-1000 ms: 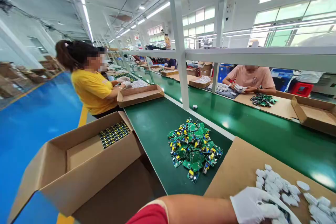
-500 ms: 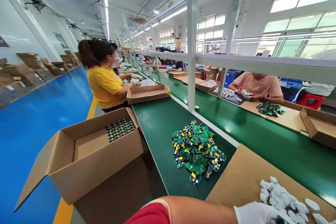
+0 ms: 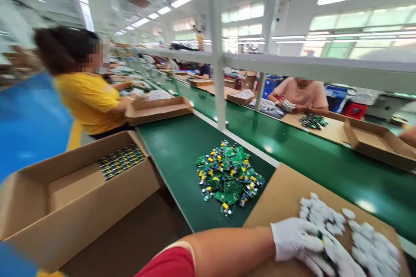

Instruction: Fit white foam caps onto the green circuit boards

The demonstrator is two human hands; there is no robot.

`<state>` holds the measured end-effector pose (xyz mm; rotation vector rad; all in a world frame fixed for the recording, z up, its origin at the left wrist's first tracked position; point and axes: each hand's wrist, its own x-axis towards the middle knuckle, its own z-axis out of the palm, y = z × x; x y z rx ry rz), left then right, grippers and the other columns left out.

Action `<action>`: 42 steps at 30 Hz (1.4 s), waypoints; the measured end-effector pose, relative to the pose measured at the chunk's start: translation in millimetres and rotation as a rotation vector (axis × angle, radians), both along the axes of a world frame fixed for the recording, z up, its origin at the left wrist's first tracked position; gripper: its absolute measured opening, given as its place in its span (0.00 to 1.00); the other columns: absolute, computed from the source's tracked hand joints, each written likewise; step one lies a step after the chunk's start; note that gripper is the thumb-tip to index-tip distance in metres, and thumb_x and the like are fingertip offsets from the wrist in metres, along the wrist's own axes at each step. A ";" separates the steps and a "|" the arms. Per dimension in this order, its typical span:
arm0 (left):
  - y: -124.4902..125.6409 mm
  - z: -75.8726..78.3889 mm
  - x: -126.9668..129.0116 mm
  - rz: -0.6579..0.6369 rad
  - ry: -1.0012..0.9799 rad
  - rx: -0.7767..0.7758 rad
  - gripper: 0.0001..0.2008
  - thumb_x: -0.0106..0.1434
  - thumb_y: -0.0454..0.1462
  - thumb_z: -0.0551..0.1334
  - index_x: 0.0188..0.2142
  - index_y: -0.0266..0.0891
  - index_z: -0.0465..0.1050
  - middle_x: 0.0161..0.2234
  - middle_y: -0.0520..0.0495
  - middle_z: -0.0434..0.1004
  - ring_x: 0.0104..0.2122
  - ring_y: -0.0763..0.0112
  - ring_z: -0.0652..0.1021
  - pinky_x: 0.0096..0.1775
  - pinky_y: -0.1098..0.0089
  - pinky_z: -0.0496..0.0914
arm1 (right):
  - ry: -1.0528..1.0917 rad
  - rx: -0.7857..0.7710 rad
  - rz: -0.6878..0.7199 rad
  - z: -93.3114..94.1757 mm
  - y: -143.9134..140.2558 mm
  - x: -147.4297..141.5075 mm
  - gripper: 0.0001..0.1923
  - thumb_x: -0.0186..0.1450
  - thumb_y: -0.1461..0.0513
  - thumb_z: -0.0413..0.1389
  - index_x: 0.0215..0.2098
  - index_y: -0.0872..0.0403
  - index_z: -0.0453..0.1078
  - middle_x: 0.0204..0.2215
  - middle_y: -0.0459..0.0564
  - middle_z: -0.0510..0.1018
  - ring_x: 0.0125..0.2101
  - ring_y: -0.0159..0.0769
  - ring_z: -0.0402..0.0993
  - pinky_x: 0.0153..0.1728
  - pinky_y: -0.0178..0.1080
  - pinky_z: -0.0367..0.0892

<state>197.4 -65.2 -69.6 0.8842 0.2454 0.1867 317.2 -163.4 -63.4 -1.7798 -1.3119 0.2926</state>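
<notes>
Your gloved left hand [image 3: 300, 242] grips a small dark part beside the white caps [image 3: 328, 218]; the right hand is unseen; keep that grip steady over the cardboard sheet [image 3: 282, 194].

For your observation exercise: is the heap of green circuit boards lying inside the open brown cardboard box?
No, the heap of green circuit boards lies on the green conveyor belt, beside the open brown cardboard box.
</notes>
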 end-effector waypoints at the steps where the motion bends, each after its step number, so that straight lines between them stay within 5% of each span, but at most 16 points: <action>1: -3.0 2.4 -1.6 -0.089 -0.038 -0.069 0.32 0.42 0.46 0.71 0.45 0.36 0.70 0.39 0.38 0.75 0.36 0.56 0.78 0.41 0.52 0.70 | 0.012 -0.025 -0.021 -1.6 -4.0 0.5 0.26 0.63 0.46 0.42 0.46 0.48 0.73 0.41 0.51 0.78 0.45 0.46 0.72 0.43 0.46 0.71; 4: -7.4 11.0 -5.5 -0.113 -0.032 -0.155 0.22 0.50 0.42 0.68 0.43 0.37 0.70 0.36 0.43 0.75 0.29 0.66 0.79 0.31 0.68 0.72 | 0.084 -0.065 -0.022 -4.0 -12.7 -0.3 0.29 0.64 0.45 0.39 0.45 0.52 0.73 0.43 0.52 0.77 0.46 0.46 0.72 0.49 0.47 0.66; 7: -6.3 16.0 -6.1 -0.067 0.033 -0.220 0.18 0.52 0.41 0.66 0.41 0.36 0.70 0.35 0.43 0.75 0.30 0.68 0.79 0.29 0.73 0.71 | 0.217 -0.059 0.065 -0.9 -12.4 -2.8 0.25 0.67 0.50 0.40 0.51 0.51 0.68 0.49 0.50 0.73 0.51 0.42 0.67 0.54 0.46 0.60; 13: -9.6 14.7 -8.5 -0.074 0.053 -0.287 0.15 0.53 0.41 0.66 0.38 0.35 0.69 0.34 0.45 0.75 0.30 0.69 0.78 0.30 0.73 0.71 | 0.273 -0.087 0.049 11.6 -11.6 -10.4 0.25 0.67 0.49 0.41 0.52 0.53 0.67 0.49 0.51 0.74 0.50 0.41 0.68 0.53 0.45 0.61; 21: -8.3 11.2 -9.2 -0.128 -0.013 -0.229 0.15 0.53 0.43 0.65 0.34 0.34 0.68 0.31 0.42 0.76 0.31 0.67 0.78 0.30 0.74 0.70 | 0.036 -0.246 0.011 14.8 -13.6 -13.1 0.23 0.65 0.51 0.46 0.55 0.51 0.63 0.46 0.53 0.76 0.44 0.46 0.72 0.46 0.47 0.66; 30: -5.1 26.1 -9.5 -0.140 0.031 -0.181 0.23 0.52 0.39 0.66 0.48 0.41 0.67 0.35 0.47 0.71 0.33 0.70 0.76 0.32 0.73 0.69 | 0.459 -0.091 0.058 20.2 -12.7 -9.9 0.25 0.63 0.47 0.47 0.53 0.51 0.66 0.47 0.50 0.74 0.47 0.42 0.69 0.50 0.45 0.64; 33: -6.1 28.4 -6.7 -0.086 0.067 -0.064 0.17 0.54 0.43 0.64 0.40 0.35 0.71 0.30 0.47 0.70 0.30 0.71 0.75 0.29 0.74 0.68 | 0.518 -0.137 0.057 15.9 -12.1 -11.4 0.26 0.64 0.48 0.45 0.53 0.54 0.65 0.36 0.50 0.78 0.33 0.37 0.74 0.34 0.39 0.71; 36: -7.3 29.3 -4.5 -0.056 0.069 0.090 0.16 0.56 0.45 0.61 0.34 0.32 0.71 0.27 0.45 0.70 0.27 0.74 0.72 0.25 0.77 0.65 | 0.577 -0.173 0.031 13.0 -11.1 -14.1 0.27 0.65 0.49 0.43 0.54 0.56 0.64 0.28 0.48 0.78 0.22 0.32 0.69 0.19 0.33 0.66; 42: -7.4 31.1 -2.6 -0.032 0.066 0.330 0.15 0.57 0.45 0.60 0.35 0.33 0.73 0.25 0.47 0.70 0.24 0.77 0.68 0.21 0.80 0.60 | 0.431 -0.175 0.019 17.0 -9.5 -16.0 0.20 0.61 0.54 0.50 0.49 0.52 0.70 0.35 0.47 0.78 0.30 0.34 0.72 0.25 0.33 0.68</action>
